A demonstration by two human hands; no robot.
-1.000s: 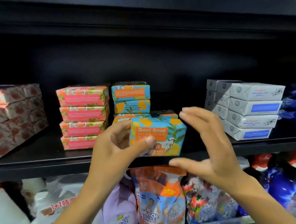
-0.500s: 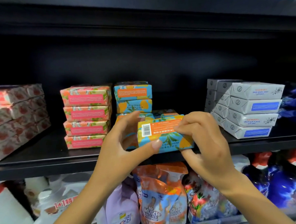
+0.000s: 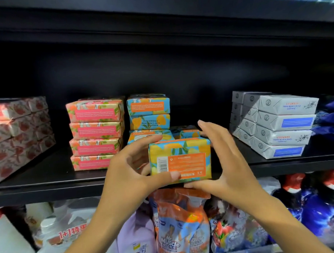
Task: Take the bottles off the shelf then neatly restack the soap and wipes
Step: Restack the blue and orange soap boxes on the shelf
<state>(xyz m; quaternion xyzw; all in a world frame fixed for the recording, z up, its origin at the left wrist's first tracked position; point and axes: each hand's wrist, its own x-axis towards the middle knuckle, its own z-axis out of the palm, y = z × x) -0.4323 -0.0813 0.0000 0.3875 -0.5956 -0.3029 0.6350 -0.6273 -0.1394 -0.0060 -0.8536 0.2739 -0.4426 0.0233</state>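
1. Head view, only view. Left hand [image 3: 129, 169] grips a blue-orange soap bar [image 3: 180, 160]: thumb pressed on the lower front face, fingers curled over its top left corner.
2. Right hand [image 3: 226, 166] cups the bar's right end: fingers straight and close together, thumb under the bottom edge.
3. The bar is held above the near lip of the black shelf [image 3: 47, 185], barcode face toward the camera, just in front of the low blue-orange bars [image 3: 185, 132].
4. The tall blue-orange stack [image 3: 148, 115] is just left of those. The pink soap stack [image 3: 95, 128] is further left, and the white soap boxes [image 3: 281, 126] are well apart on the right.
5. Step, by my read: lay this bar onto the low bars.
6. To do it well, tip it flat first, with the long side matching the bars below. Set it down level and square the edges with both hands. Don't knock the tall stack.
7. Spray refill pouches [image 3: 177, 230] are on the shelf below, not involved.
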